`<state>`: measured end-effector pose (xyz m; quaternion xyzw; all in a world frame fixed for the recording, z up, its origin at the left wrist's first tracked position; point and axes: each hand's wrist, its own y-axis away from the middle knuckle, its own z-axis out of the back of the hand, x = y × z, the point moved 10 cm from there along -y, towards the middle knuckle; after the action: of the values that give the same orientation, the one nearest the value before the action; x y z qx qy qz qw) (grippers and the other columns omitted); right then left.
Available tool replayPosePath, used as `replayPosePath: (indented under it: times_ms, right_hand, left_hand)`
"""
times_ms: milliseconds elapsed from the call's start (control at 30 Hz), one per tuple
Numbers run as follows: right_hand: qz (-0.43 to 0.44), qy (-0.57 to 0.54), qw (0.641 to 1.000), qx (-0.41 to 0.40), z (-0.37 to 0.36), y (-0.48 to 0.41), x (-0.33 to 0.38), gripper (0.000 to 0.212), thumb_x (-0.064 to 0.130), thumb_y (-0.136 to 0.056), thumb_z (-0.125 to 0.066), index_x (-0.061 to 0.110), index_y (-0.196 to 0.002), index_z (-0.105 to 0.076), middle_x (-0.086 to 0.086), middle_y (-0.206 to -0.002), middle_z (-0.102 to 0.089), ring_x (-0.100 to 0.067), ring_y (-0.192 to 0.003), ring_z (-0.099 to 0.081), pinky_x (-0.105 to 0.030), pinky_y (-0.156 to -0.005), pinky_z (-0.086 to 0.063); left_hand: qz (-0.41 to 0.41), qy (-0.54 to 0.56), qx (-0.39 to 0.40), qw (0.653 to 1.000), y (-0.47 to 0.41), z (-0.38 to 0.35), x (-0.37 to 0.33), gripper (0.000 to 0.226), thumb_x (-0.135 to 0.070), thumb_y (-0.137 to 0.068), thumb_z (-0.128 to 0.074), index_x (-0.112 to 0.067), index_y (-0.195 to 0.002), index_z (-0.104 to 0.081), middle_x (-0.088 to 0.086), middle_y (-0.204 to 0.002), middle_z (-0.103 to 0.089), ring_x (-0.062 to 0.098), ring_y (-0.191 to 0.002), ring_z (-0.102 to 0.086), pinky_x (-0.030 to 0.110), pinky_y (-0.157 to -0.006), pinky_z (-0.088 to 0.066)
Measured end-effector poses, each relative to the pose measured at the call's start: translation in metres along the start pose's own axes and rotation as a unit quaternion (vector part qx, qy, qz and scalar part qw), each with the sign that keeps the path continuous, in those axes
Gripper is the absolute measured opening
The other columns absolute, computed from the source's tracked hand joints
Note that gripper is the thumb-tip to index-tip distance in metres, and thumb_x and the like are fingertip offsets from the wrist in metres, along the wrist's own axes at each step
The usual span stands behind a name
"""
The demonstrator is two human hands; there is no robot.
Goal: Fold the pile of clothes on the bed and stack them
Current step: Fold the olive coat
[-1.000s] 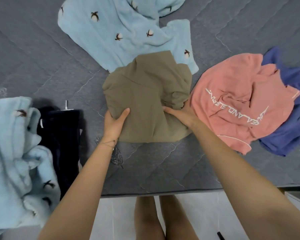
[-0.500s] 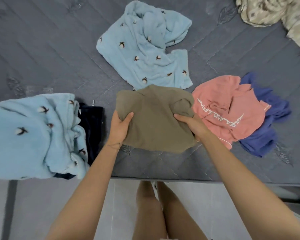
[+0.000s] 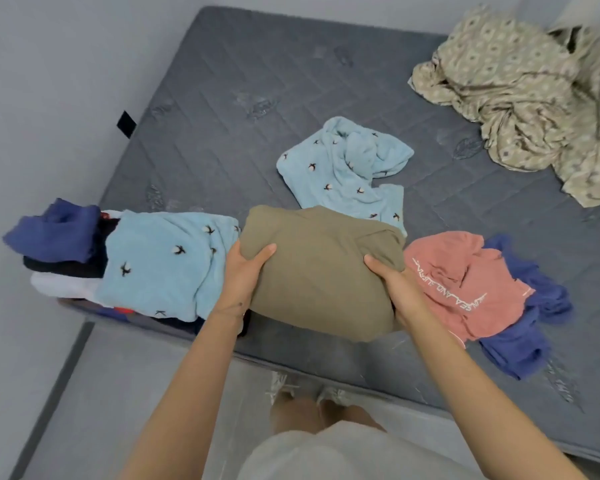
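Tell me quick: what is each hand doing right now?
Left hand: grips the left side of the folded olive garment.
Right hand: grips the same garment's right side.

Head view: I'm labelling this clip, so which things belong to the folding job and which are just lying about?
Job: olive garment, gripped by left hand and right hand; folded stack; crumpled light blue garment; pink shirt; dark blue garment under it.
Lying about: beige patterned cloth at the far corner; black tag.
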<state>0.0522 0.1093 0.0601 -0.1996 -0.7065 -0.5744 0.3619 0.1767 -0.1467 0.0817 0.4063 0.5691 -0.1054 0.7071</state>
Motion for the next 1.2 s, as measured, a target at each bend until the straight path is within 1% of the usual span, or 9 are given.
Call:
replayPosePath:
  times_ms: [100, 233, 433, 600, 700, 833, 967, 1100, 1200]
  right_hand:
    - [0.017, 0.004, 1.0, 0.015, -0.033, 0.015, 0.012, 0.019, 0.024, -0.082, -0.078, 0.022, -0.099, -0.07, 0.001, -0.103, -0.075, -0.018, -0.098, -0.07, -0.036, -0.089, -0.054]
    - [0.043, 0.001, 0.999, 0.03, -0.082, 0.032, 0.024, 0.014, 0.019, -0.084, -0.075, 0.023, -0.095, -0.067, 0.004, -0.103, -0.072, -0.013, -0.097, -0.068, -0.03, -0.086, -0.054]
    - [0.067, 0.012, 0.997, 0.042, -0.167, 0.046, 0.022, 0.016, 0.02, -0.086, -0.074, 0.021, -0.1, -0.068, 0.006, -0.102, -0.073, -0.008, -0.092, -0.069, -0.024, -0.077, -0.053]
    - [0.067, 0.024, 0.997, 0.037, -0.25, 0.049, 0.014, 0.032, 0.023, -0.085, -0.074, 0.015, -0.116, -0.067, 0.003, -0.108, -0.073, -0.012, -0.097, -0.069, -0.026, -0.078, -0.053]
    - [0.059, 0.022, 0.998, 0.031, -0.296, 0.039, 0.008, 0.033, 0.024, -0.085, -0.074, 0.014, -0.116, -0.068, 0.002, -0.108, -0.073, -0.015, -0.097, -0.07, -0.029, -0.08, -0.054]
    - [0.033, 0.025, 0.999, 0.018, -0.338, 0.023, -0.019, 0.017, 0.024, -0.087, -0.073, 0.022, -0.102, -0.067, 0.005, -0.101, -0.073, -0.011, -0.092, -0.069, -0.025, -0.075, -0.052]
    - [-0.004, 0.053, 0.999, -0.004, -0.35, 0.001, -0.059, 0.017, 0.024, -0.087, -0.073, 0.02, -0.102, -0.066, 0.0, -0.107, -0.071, -0.013, -0.093, -0.067, -0.026, -0.075, -0.051]
    - [-0.038, 0.094, 0.994, -0.036, -0.343, -0.024, -0.101, 0.028, 0.024, -0.087, -0.074, 0.016, -0.111, -0.063, -0.003, -0.113, -0.068, -0.015, -0.092, -0.064, -0.028, -0.079, -0.049]
    - [-0.046, 0.135, 0.988, -0.055, -0.336, -0.038, -0.121, 0.038, 0.028, -0.084, -0.076, 0.014, -0.116, -0.062, -0.004, -0.119, -0.066, -0.021, -0.103, -0.061, -0.035, -0.093, -0.048]
  left_hand:
    - [-0.018, 0.013, -0.004, 1.0, 0.004, 0.032, -0.022, 0.027, -0.016, -0.089, -0.071, -0.026, -0.113, -0.061, -0.01, -0.11, -0.069, -0.002, -0.093, -0.067, 0.015, -0.074, -0.052]
    - [-0.036, 0.027, -0.008, 0.999, 0.002, 0.08, -0.043, 0.038, -0.015, -0.089, -0.072, -0.014, -0.125, -0.061, -0.002, -0.117, -0.07, 0.009, -0.104, -0.067, 0.02, -0.081, -0.053]
    - [-0.058, 0.039, -0.011, 0.997, -0.016, 0.16, -0.066, 0.026, -0.008, -0.09, -0.068, -0.019, -0.113, -0.063, -0.005, -0.109, -0.07, 0.004, -0.095, -0.069, 0.016, -0.076, -0.054]
    - [-0.047, 0.025, -0.01, 0.999, -0.051, 0.242, -0.079, 0.033, -0.008, -0.091, -0.067, -0.01, -0.123, -0.058, -0.002, -0.113, -0.069, 0.006, -0.096, -0.068, 0.018, -0.079, -0.056]
    - [-0.037, 0.007, 0.004, 0.999, -0.082, 0.279, -0.085, 0.033, -0.012, -0.092, -0.067, -0.016, -0.122, -0.057, -0.007, -0.111, -0.068, 0.0, -0.091, -0.067, 0.016, -0.074, -0.055]
    - [-0.022, -0.018, 0.022, 0.999, -0.12, 0.314, -0.073, 0.036, -0.015, -0.091, -0.068, -0.022, -0.123, -0.054, -0.008, -0.114, -0.066, 0.001, -0.097, -0.065, 0.016, -0.074, -0.053]
    - [0.01, -0.051, 0.049, 0.997, -0.147, 0.33, -0.034, 0.036, -0.013, -0.092, -0.067, -0.015, -0.126, -0.057, -0.003, -0.118, -0.067, 0.007, -0.102, -0.066, 0.022, -0.082, -0.055]
    - [0.053, -0.095, 0.024, 0.994, -0.166, 0.341, 0.016, 0.045, -0.012, -0.091, -0.069, -0.007, -0.133, -0.054, 0.004, -0.123, -0.063, 0.017, -0.105, -0.061, 0.032, -0.092, -0.049]
    - [0.054, -0.157, 0.002, 0.986, -0.174, 0.348, 0.037, 0.042, -0.014, -0.09, -0.07, -0.005, -0.129, -0.057, 0.005, -0.122, -0.063, 0.022, -0.109, -0.059, 0.034, -0.095, -0.046]
